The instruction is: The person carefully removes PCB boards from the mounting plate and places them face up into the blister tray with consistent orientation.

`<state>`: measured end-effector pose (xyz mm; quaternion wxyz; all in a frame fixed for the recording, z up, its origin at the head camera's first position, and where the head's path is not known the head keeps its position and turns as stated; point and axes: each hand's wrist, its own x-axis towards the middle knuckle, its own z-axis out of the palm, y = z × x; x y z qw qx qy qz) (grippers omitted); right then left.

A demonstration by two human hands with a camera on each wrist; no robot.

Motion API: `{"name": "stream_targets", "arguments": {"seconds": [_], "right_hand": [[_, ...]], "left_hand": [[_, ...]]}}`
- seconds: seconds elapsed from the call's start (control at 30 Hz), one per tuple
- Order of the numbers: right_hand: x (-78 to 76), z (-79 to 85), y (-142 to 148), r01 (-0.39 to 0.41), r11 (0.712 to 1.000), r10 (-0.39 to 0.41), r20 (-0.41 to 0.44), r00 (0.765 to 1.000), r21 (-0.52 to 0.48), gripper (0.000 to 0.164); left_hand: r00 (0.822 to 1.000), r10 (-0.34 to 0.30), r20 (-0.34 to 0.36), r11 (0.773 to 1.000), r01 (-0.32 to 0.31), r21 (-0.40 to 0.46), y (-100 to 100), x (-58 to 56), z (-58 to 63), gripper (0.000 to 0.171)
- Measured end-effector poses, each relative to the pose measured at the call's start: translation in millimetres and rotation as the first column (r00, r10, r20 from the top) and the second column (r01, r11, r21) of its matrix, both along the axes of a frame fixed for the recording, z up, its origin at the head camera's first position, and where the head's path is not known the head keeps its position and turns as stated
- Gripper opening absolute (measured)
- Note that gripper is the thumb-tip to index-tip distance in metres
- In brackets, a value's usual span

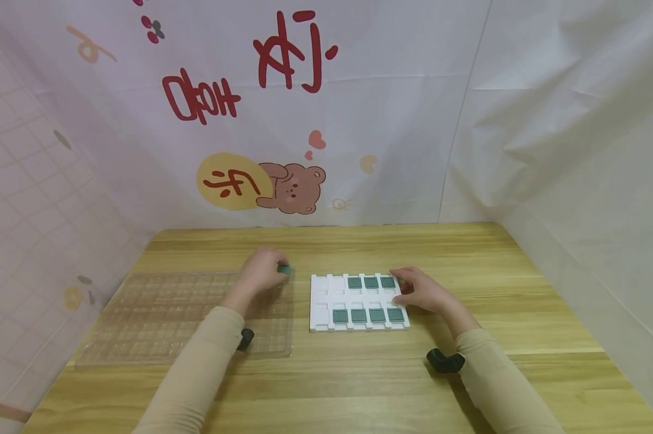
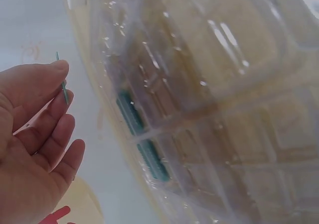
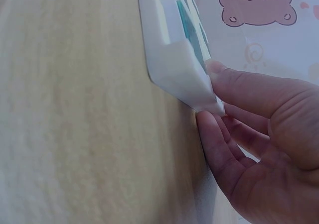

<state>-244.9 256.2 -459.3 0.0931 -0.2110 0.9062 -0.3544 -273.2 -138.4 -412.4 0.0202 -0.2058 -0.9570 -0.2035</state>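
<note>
My left hand (image 1: 262, 269) pinches a thin green square chip (image 1: 285, 269) between thumb and forefinger, above the far right corner of the clear plastic tray (image 1: 292, 313). In the left wrist view that chip (image 2: 65, 92) shows edge-on, and two more green chips (image 2: 152, 160) sit in pockets at the clear tray's edge. My right hand (image 1: 421, 289) grips the right edge of the white tray (image 1: 320, 314), thumb and fingers around its side. Green chips (image 1: 377, 315) fill several of its pockets in two rows; bare pockets are at its left end.
The wooden table (image 1: 348, 386) carries both trays side by side, with a narrow gap between them. A printed white curtain (image 1: 391, 108) stands behind the table and along its sides. Black wrist mounts (image 1: 446, 361) sit on both sleeves.
</note>
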Motion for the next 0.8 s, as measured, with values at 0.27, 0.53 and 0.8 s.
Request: {"name": "stream_targets", "arguments": {"seconds": [0.27,0.53,0.8], "right_hand": [[1.3,1.6,-0.3,0.003,1.000,-0.003,0.001,1.000,0.004,0.073],[3.6,5.0,-2.5,0.010,1.000,-0.010,0.004,1.000,0.003,0.072],[4.5,5.8,-2.8,0.011,1.000,-0.011,0.005,1.000,-0.007,0.072]], "left_hand": [[1.000,-0.007,0.015,0.999,0.008,-0.043,-3.5,-3.0,-5.8,0.011],[0.998,0.024,0.060,0.998,-0.021,-0.053,-2.5,-6.0,-10.6,0.013],[0.997,0.025,0.068,0.998,-0.021,-0.066,-1.5,-7.3,-12.1,0.013]]}}
